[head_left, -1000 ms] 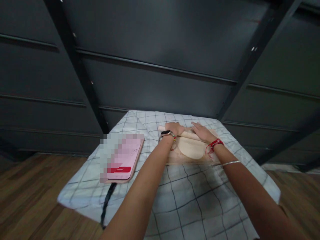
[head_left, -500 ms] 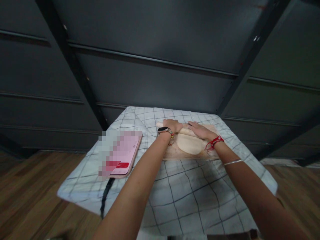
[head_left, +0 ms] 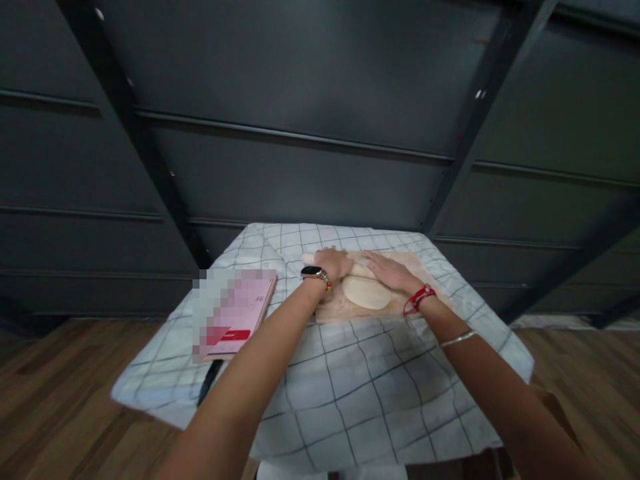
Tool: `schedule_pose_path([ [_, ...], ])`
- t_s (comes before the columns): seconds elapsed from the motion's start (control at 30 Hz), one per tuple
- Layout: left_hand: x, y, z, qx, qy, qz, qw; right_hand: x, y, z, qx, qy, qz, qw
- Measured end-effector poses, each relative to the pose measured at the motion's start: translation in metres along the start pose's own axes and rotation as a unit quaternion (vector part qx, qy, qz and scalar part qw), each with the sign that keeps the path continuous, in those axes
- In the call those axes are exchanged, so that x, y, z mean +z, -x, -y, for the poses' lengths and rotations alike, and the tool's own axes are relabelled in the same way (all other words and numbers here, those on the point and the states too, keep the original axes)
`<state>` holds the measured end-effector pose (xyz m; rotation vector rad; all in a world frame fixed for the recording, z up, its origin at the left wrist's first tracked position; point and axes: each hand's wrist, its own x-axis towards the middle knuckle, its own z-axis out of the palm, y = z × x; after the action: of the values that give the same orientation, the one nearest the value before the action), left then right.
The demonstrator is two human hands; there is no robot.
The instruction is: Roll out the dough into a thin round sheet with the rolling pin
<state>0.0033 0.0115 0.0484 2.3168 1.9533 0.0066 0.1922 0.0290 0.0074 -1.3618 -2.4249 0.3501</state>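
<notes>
Both hands press a rolling pin over dough.

The left hand (head_left: 334,261) and right hand (head_left: 389,271) lie flat, fingers open, on the rolling pin (head_left: 361,269), at the far edge of the dough (head_left: 365,293) on a board (head_left: 334,308). The phone (head_left: 237,313) screen is unreadable.

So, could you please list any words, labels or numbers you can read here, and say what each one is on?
None can be read with confidence.
Phone on the checked cloth: most of the screen is pixelated; small dark marks near its upper right corner and a red bar lower down are too blurred to read.
Watch at the left hand: its face shows nothing legible.
</notes>
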Motion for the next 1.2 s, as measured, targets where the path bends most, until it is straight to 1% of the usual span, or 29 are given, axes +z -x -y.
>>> schedule_pose_path([
  [0.07,0.000,-0.011,-0.002,-0.009,-0.001,0.001,1.000,0.001,-0.011,-0.007,0.012,0.013,-0.004,1.000],
  [0.17,-0.001,-0.028,-0.002,0.007,-0.001,0.005,1.000,0.003,-0.030,-0.022,0.030,0.002,-0.008,1.000],
  [0.27,-0.002,-0.042,0.000,0.014,0.003,0.027,1.000,0.006,-0.044,-0.037,0.048,-0.015,-0.018,0.999],
  [0.33,-0.003,-0.049,0.001,0.013,0.002,0.038,0.999,0.007,-0.049,-0.042,0.046,-0.018,-0.020,0.999],
  [0.47,0.001,-0.052,0.002,0.017,-0.007,0.026,0.999,0.007,-0.047,-0.042,0.037,-0.022,-0.016,0.999],
  [0.67,0.007,-0.039,0.002,-0.005,-0.004,0.004,1.000,0.004,-0.034,-0.025,0.009,-0.017,0.030,0.999],
  [0.77,0.009,-0.026,0.001,-0.014,-0.007,-0.012,1.000,0.001,-0.025,-0.015,0.001,-0.006,0.031,1.000],
  [0.9,0.011,-0.004,-0.001,-0.020,-0.013,-0.054,0.998,-0.001,-0.009,-0.003,-0.031,-0.026,0.027,0.999],
  [1.0,0.011,0.010,-0.002,-0.013,-0.017,-0.067,0.998,-0.001,0.002,0.003,-0.035,-0.034,0.024,0.999],
  [1.1,0.012,0.017,-0.002,-0.008,-0.022,-0.072,0.997,0.001,0.008,0.006,-0.031,-0.033,0.024,0.999],
  [1.2,0.013,0.015,-0.002,-0.007,-0.021,-0.080,0.997,0.003,0.008,0.005,-0.033,-0.028,0.006,0.999],
])
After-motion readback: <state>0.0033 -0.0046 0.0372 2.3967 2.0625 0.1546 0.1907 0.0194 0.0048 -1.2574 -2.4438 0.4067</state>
